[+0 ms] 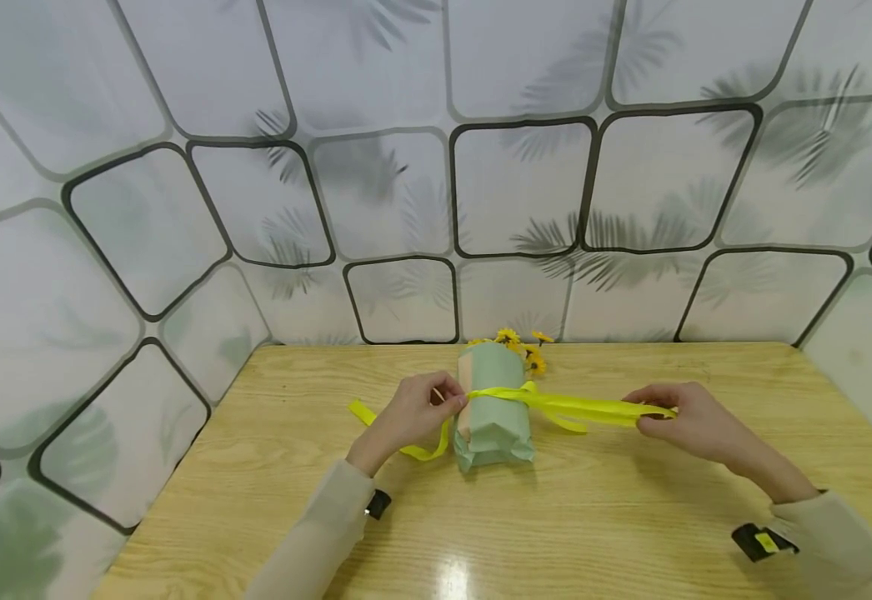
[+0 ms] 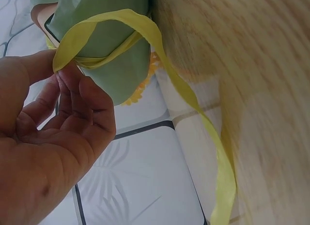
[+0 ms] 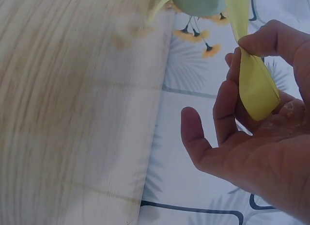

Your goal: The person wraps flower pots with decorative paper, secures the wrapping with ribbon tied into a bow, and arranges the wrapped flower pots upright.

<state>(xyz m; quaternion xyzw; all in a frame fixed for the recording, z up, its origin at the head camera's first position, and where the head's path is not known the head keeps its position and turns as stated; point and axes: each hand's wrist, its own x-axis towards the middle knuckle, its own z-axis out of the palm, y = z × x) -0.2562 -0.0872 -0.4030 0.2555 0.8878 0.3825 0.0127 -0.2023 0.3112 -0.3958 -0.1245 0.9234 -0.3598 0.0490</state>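
A bundle wrapped in pale green paper (image 1: pixel 498 433) lies on the table, with yellow flowers (image 1: pixel 535 360) showing past its far end. Yellow ribbon (image 1: pixel 582 408) runs across the bundle's middle. At the bundle's left side my left hand (image 1: pixel 417 408) pinches the ribbon between thumb and forefinger; from there a loose tail (image 2: pixel 220 171) hangs in a curve. Well to the right, my right hand (image 1: pixel 694 421) pinches the other stretch of ribbon, drawn out nearly straight from the bundle. In the right wrist view a ribbon loop (image 3: pixel 259 89) folds back inside the palm.
The wooden table (image 1: pixel 631 533) spreads around the bundle. Behind it stands a wall covering (image 1: pixel 518 187) with dark rounded outlines and grey leaf shadows, meeting the table's back edge just beyond the flowers.
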